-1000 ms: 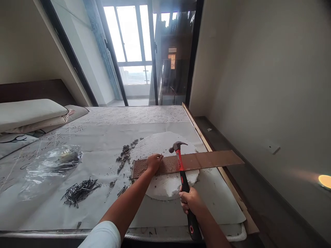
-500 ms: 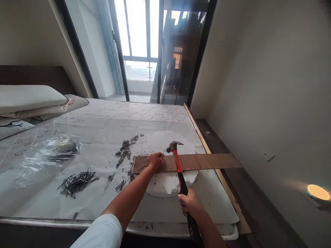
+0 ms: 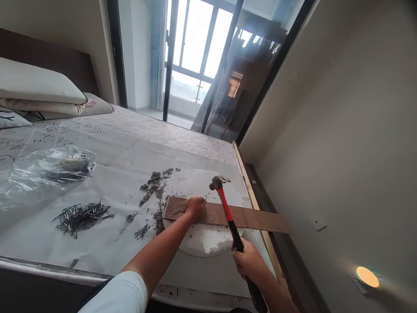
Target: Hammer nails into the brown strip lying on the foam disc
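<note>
Head view: at the frame's centre, the left hand [image 3: 194,208] pinches what looks like a thin dark metal nail [image 3: 205,199]. Right of that, the right hand [image 3: 246,258] wraps round a red-and-black claw hammer [image 3: 229,213]. Under the left hand lies a long, brown, flat board [image 3: 254,218] with a dotted left end, across a round white slab [image 3: 208,241]. A heap of dark metal nails [image 3: 83,215] sits lower left. A stray blow could catch the pinching fingertips; the board's overhanging right end might tip it if struck.
</note>
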A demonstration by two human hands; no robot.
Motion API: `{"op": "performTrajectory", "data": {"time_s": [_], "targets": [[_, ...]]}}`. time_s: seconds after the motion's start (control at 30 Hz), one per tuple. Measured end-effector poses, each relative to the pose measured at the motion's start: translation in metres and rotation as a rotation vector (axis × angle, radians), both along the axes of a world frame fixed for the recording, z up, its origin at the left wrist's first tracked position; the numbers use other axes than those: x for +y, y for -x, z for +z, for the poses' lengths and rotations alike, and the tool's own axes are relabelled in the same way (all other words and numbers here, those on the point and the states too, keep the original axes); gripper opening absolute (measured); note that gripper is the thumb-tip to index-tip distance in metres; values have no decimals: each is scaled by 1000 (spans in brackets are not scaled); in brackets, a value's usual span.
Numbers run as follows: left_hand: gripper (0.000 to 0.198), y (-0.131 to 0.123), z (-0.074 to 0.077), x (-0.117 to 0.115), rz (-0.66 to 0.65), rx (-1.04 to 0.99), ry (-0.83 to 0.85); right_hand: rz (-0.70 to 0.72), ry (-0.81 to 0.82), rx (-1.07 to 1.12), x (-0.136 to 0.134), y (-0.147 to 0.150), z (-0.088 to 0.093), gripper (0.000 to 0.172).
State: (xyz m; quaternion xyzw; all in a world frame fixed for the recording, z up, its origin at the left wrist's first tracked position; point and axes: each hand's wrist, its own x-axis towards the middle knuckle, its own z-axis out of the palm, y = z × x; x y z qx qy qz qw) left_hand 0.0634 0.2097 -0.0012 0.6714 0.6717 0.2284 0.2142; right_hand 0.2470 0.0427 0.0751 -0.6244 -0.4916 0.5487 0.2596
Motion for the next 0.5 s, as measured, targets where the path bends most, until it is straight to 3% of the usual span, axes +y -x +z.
{"op": "performTrajectory", "data": {"time_s": [0.1, 0.3, 0.5], "targets": [[31, 0, -1, 0, -10, 38, -21, 1, 87, -7, 2, 3, -5, 14], [31, 0, -1, -1, -23, 68, -51, -30, -60, -9, 6, -3, 12, 11], [35, 1, 2, -2, -31, 81, 12, -11, 93, -99, 3, 13, 3, 15]]}}
